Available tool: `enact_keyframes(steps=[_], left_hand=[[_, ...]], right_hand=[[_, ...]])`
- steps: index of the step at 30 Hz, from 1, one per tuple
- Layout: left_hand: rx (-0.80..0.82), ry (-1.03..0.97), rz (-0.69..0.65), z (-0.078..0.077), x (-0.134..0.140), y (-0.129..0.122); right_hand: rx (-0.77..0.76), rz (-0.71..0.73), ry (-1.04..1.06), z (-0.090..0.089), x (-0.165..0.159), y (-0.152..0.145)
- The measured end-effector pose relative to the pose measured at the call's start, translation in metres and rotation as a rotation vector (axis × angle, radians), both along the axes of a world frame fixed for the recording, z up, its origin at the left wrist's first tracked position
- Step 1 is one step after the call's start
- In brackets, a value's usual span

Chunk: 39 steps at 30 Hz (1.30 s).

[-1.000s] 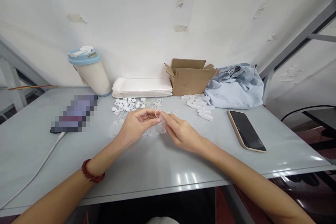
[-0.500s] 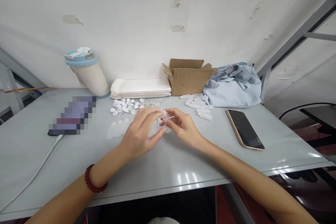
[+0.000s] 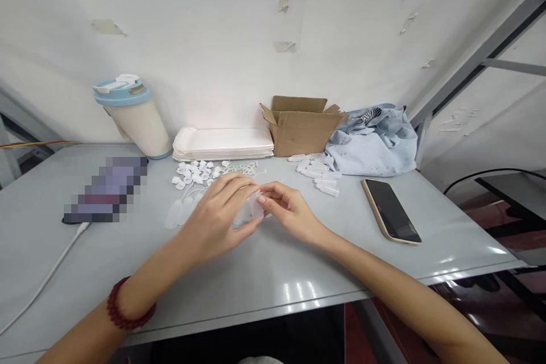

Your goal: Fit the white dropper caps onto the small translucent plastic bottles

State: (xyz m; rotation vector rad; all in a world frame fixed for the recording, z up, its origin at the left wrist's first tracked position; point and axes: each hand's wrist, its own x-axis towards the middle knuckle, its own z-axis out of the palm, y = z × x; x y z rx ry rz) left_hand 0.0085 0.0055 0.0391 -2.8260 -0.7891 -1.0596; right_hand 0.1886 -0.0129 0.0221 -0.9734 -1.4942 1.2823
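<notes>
At the table's middle my left hand [image 3: 213, 219] is curved, its thumb apart from its fingers, beside several translucent plastic pieces [image 3: 249, 211]. Its fingertips meet those of my right hand [image 3: 294, 210]. The thumb and index finger of my right hand are pinched on a small translucent plastic bottle [image 3: 256, 205], mostly hidden and hard to tell from the pieces behind it. Left of my left hand lie more translucent pieces [image 3: 177, 213] with thin cords. Behind it are several small white caps [image 3: 196, 170] and a tangle of thin white cords [image 3: 241, 169].
Small translucent bottles [image 3: 327, 189] lie in a pile to the right. Along the wall stand a tumbler [image 3: 139, 125], white packets [image 3: 224, 142], an open cardboard box [image 3: 305, 133] and blue cloth [image 3: 371, 145]. Phones lie right [image 3: 391, 210] and left [image 3: 108, 190], the left one cabled.
Both hands have shifted slightly left in view, along with the scene. The small bottle, seen clearly between my fingertips before, is now lower and mostly hidden.
</notes>
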Motion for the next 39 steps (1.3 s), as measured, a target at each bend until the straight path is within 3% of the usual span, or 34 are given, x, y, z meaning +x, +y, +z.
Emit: enact_keyframes(steps=[6,12,17,23,28,39], left_hand=[[-0.076,0.098,0.042,0.013,-0.036,-0.004],[-0.14,0.071,0.209,-0.005,-0.098,-0.038],[-0.275,0.025,0.257,-0.021,-0.125,-0.062],[-0.299,0.107,0.297,-0.044,-0.143,-0.059],[-0.193,0.18,0.258,-0.056,-0.152,-0.05],[-0.198,0.11,0.257,-0.04,-0.137,-0.045]], right_hand=[[0.046,-0.114,-0.053,0.003,0.006,0.007],[0.099,-0.175,-0.092,0.006,0.011,0.01],[0.064,-0.173,-0.136,0.0,0.011,0.013],[0.072,-0.193,-0.173,-0.004,0.012,0.017],[0.083,-0.209,-0.152,-0.003,0.015,0.019],[0.109,-0.257,-0.13,0.006,0.021,0.021]])
